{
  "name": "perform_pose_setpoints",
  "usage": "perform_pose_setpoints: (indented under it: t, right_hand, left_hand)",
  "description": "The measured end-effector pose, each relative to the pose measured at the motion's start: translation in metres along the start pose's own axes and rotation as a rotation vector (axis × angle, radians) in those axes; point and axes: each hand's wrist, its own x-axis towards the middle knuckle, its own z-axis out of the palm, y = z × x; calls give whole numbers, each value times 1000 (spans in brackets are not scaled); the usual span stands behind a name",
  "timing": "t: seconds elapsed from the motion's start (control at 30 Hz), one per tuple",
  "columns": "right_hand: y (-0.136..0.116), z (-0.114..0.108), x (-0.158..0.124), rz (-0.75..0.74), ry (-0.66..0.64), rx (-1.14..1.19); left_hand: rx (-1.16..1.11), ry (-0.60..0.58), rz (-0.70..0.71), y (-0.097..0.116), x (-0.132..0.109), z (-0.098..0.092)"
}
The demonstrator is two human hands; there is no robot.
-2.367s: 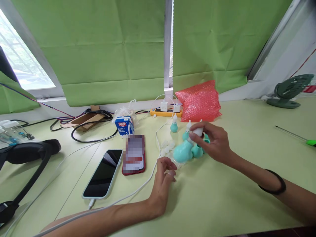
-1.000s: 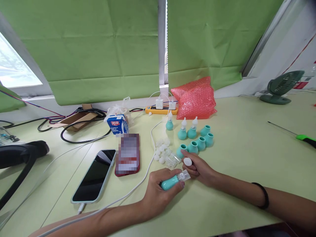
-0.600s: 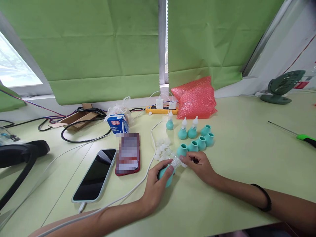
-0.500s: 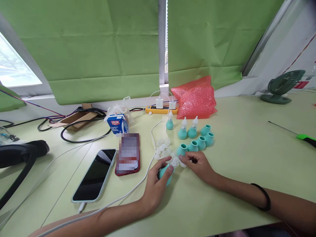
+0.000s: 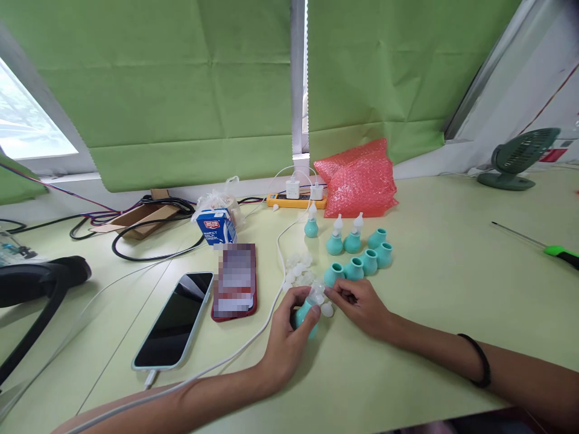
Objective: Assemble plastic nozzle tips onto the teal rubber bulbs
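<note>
My left hand (image 5: 289, 328) is wrapped round a teal rubber bulb (image 5: 306, 313), held upright on the pale green table (image 5: 429, 313). My right hand (image 5: 357, 304) pinches a small white nozzle piece (image 5: 322, 298) at the bulb's top. Just beyond my hands lies a heap of white nozzle parts (image 5: 298, 268). Several open teal bulbs (image 5: 368, 259) stand in a cluster behind my right hand. Three bulbs with white tips fitted (image 5: 344, 238) stand further back.
A phone on a white cable (image 5: 174, 319) and a red phone (image 5: 235, 280) lie to the left. Behind are a milk carton (image 5: 216, 226), a power strip (image 5: 296, 199), pink bubble wrap (image 5: 359, 179), cables and a cardboard box (image 5: 140, 218). A fan (image 5: 520, 158) and a green-handled screwdriver (image 5: 549, 248) lie at the right.
The bulb, held lying sideways a second ago, now stands upright in my left hand. My right hand has come onto its top with the white piece. Both hands moved slightly toward the parts heap.
</note>
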Motion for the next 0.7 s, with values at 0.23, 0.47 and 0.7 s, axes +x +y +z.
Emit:
perform_pose_setpoints:
  t: [0.23, 0.47, 0.7]
  right_hand:
    - [-7, -4, -10, -481, 195, -37]
    - [-2, -3, -6, -526, 236, -134]
    - [-1, -1, -8, -516, 254, -113]
  left_hand:
    - [-18, 11, 17, -2, 2, 1]
    - [-98, 1, -96, 1, -2, -2]
    - [-109, 30, -95, -1, -1, -1]
